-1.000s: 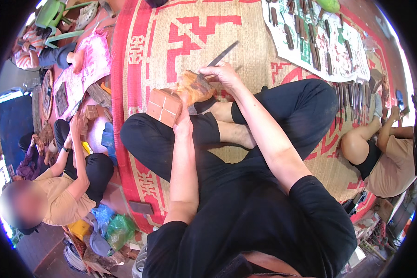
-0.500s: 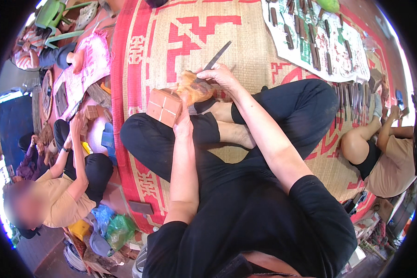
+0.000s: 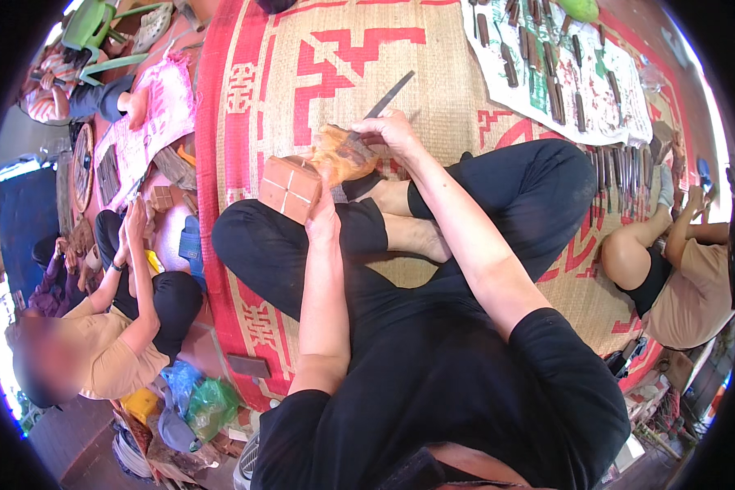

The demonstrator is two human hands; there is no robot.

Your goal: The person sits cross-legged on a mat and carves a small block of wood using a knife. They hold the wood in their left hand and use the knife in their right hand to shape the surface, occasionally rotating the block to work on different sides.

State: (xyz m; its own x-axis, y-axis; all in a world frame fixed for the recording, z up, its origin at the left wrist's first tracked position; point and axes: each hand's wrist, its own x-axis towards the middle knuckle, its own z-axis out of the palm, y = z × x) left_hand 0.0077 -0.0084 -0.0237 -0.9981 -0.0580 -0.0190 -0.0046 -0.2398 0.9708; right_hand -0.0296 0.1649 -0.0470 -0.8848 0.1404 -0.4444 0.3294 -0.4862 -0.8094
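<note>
My left hand (image 3: 324, 207) is closed on a wooden carving (image 3: 342, 157), gripping it beside its square base, which has a pale cross marked on the underside. The carving is held on its side above my crossed legs; its carved part is yellowish-brown with darker patches. My right hand (image 3: 392, 133) is closed around a long, flat, dark file (image 3: 389, 94) at the carving's far right side. One end of the file slants up and away past my fingers; the other end is hidden by the hand and the carving.
A red-patterned straw mat (image 3: 433, 73) lies under me. At the far right, a white cloth (image 3: 506, 90) bears several carving tools, with more chisels (image 3: 621, 167) in a row nearby. Co-workers sit left and right. A dark flat block (image 3: 248, 366) lies near the mat's left edge.
My right hand and the file have shifted slightly right and away. The carving and my left hand stay almost still. The co-worker on the left has raised their hands a little.
</note>
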